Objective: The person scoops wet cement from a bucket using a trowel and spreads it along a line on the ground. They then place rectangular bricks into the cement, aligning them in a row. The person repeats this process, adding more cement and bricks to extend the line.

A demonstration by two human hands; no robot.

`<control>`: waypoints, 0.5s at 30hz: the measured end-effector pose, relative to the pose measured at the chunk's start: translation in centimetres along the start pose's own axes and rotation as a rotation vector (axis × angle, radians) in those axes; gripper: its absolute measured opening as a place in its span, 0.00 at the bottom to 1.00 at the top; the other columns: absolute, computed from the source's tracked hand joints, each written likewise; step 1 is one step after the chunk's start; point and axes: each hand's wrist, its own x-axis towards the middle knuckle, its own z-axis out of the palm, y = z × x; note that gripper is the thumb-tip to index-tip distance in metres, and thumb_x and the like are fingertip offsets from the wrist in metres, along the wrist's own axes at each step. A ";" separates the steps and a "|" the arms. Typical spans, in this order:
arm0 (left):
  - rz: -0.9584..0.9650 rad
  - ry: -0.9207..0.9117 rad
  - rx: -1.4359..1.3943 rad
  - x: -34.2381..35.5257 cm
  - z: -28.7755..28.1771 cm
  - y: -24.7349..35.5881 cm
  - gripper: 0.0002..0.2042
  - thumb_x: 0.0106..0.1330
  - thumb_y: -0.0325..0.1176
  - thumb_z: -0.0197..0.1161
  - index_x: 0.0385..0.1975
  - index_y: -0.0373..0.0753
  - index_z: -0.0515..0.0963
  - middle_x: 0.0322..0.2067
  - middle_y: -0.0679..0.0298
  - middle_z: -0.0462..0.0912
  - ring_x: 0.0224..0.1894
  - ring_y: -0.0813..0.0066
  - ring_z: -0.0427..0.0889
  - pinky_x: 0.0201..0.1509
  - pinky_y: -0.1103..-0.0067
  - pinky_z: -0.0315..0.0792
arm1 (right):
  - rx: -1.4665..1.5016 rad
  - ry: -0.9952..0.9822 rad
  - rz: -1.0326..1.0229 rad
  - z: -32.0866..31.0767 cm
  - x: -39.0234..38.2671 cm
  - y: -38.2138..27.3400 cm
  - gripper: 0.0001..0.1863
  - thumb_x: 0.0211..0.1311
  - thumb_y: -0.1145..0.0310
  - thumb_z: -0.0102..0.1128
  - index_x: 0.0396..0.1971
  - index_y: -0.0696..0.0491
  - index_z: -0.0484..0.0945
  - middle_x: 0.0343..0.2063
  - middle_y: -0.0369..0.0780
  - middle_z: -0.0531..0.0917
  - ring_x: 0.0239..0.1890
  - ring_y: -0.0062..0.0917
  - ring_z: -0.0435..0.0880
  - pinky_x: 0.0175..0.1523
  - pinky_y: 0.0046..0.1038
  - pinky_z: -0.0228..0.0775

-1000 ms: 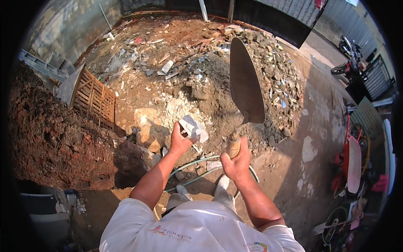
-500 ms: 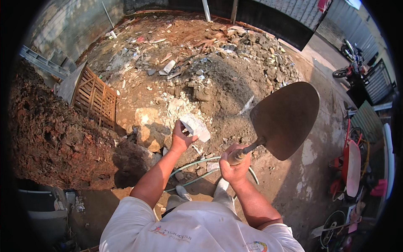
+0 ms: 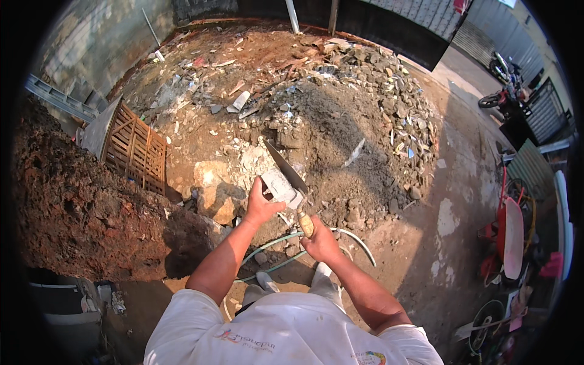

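Observation:
A pale, roughly broken chunk of block [image 3: 279, 185] is gripped along its left side by my left hand [image 3: 260, 205], thumb below it and fingers over its edge. My right hand [image 3: 322, 243] is closed round the wooden handle of a trowel [image 3: 286, 165]. The trowel's dark blade is turned nearly edge-on and lies along the chunk's right side. Whether blade and chunk touch, I cannot tell. Beneath both hands are rubble and a pale green hose [image 3: 356, 237] looped near my feet.
At left a rough reddish-brown wall top [image 3: 97, 213] stands beside a slatted wooden crate [image 3: 134, 149]. Ahead rises a heap of sand and stones [image 3: 331, 121]. A red wheelbarrow [image 3: 510, 234] is at right, a motorcycle [image 3: 508, 91] farther back.
My right hand has swung the trowel left and inward, turning its blade from broad face to edge-on beside the chunk. My left hand holds the chunk in nearly the same place.

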 end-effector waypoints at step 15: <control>-0.004 0.016 0.092 -2.1 -0.5 1.2 0.36 0.44 0.27 0.78 0.54 0.36 0.65 0.48 0.60 0.77 0.52 0.72 0.78 0.56 0.73 0.74 | 0.020 -0.058 0.006 -2.3 -0.2 -4.9 0.18 0.52 0.71 0.61 0.44 0.54 0.69 0.30 0.51 0.82 0.35 0.51 0.83 0.41 0.42 0.73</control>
